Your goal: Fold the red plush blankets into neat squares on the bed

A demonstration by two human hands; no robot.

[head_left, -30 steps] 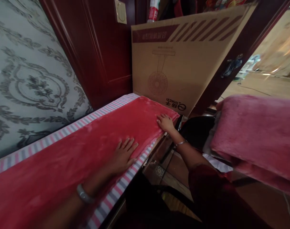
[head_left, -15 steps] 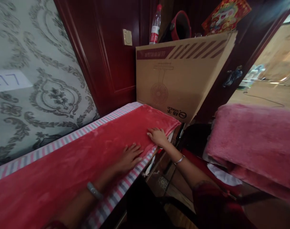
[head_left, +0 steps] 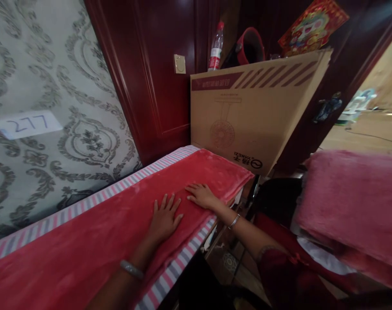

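Smoothing looks like your step: your left hand (head_left: 164,216) and right hand (head_left: 202,196) lie flat and open, gripping nothing, on the red blanket (head_left: 118,215) spread over the striped sheet (head_left: 179,267); next, press outward toward its near corner, I judge

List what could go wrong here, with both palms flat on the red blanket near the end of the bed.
1. The red blanket ends right at the bed's corner; a push from the right hand might slide it off that edge.
2. The left hand rests near the striped sheet border, so pressing sideways could rumple the plush.
3. The cardboard box stands at the bed's end; a far reach may bump it.
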